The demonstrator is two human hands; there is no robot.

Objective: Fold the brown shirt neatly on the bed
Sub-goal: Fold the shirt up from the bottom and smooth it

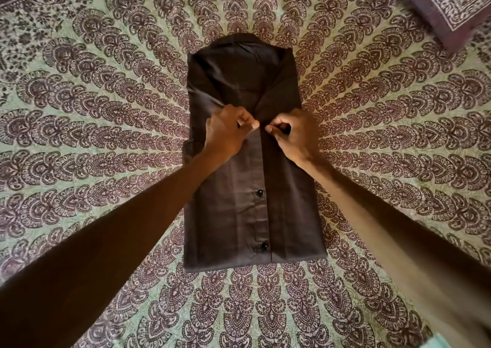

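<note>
Both bare forearms enter from the bottom corners, cut off by the frame edges; the right one is smeared with blur near the corner, where a pale scrap of something shows that cannot be identified. Between them lies the brown shirt (247, 188), folded into a narrow upright rectangle in the middle of the bed, front side up, its near hem towards the camera; two black buttons (259, 193) sit on the placket, one above the hem and one higher. Further up, the left hand (225, 132) and right hand (292, 135) meet at the placket just below the collar, each pinched shut on the cloth edge, fingertips almost touching; whatever button lies under them is hidden. Beyond, the collar (247, 44) lies spread open. The patterned bedspread (106, 108), pale green with dark maroon fan motifs radiating from the centre, fills the view; a purple printed pillow (446, 4) is cut off at the far right corner.
</note>
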